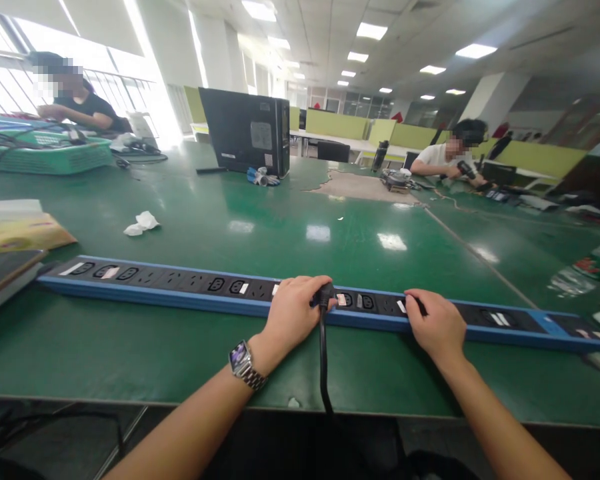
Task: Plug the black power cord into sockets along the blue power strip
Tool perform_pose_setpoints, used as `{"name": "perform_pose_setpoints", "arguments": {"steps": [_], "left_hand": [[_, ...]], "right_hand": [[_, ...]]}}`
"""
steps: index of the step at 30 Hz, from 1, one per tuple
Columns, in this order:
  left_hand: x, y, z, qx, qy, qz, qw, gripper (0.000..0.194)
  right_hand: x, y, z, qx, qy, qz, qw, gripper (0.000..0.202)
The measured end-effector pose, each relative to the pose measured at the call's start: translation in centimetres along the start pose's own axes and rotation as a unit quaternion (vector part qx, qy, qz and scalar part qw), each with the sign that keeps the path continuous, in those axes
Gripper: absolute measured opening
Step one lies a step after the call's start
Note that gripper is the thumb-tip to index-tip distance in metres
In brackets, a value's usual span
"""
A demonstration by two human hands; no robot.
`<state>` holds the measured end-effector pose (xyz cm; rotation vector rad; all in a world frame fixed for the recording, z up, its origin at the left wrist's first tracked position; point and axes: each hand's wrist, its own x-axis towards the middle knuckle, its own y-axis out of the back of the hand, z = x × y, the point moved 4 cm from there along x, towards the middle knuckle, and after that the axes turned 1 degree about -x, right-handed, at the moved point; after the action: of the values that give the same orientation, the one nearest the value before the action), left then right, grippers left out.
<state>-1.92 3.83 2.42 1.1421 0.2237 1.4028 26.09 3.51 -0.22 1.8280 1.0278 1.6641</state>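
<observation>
A long blue and black power strip point(180, 285) lies across the green table. Near its middle my left hand point(300, 307), with a watch point(241, 360) on the wrist, has its fingers closed on a black plug point(325, 293) at the strip's sockets. The plug's cable point(323, 360) hangs down over the table's front edge. Farther right, my right hand point(436, 321) grips the strip, thumb and fingers bent over its edges; its fingertips are partly hidden.
A black computer case point(250, 133) stands behind, with gloves point(263, 177) beside it. Crumpled tissue point(142, 224), a green basket point(45, 157) and a book point(10, 277) are at left. A plastic bottle point(590, 267) lies at right. Two people sit across the table.
</observation>
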Motion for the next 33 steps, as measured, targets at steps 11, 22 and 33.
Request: {"name": "perform_pose_setpoints", "arguments": {"steps": [11,22,33], "left_hand": [[1.3,0.4,3.3,-0.066,-0.032,0.026,0.997,0.045],[2.2,-2.6,5.2,0.037,-0.063,-0.074,0.995,0.070],[0.6,-4.1,3.4,0.155,-0.082,-0.093,0.980,0.065]], "right_hand": [[3.4,3.6,-2.4,0.309,-0.180,-0.112,0.927,0.048],[6.5,5.2,-5.1,0.032,0.030,-0.344,0.938,0.038],[6.0,2.2,-6.6,-0.043,0.104,-0.328,0.938,0.025]]}}
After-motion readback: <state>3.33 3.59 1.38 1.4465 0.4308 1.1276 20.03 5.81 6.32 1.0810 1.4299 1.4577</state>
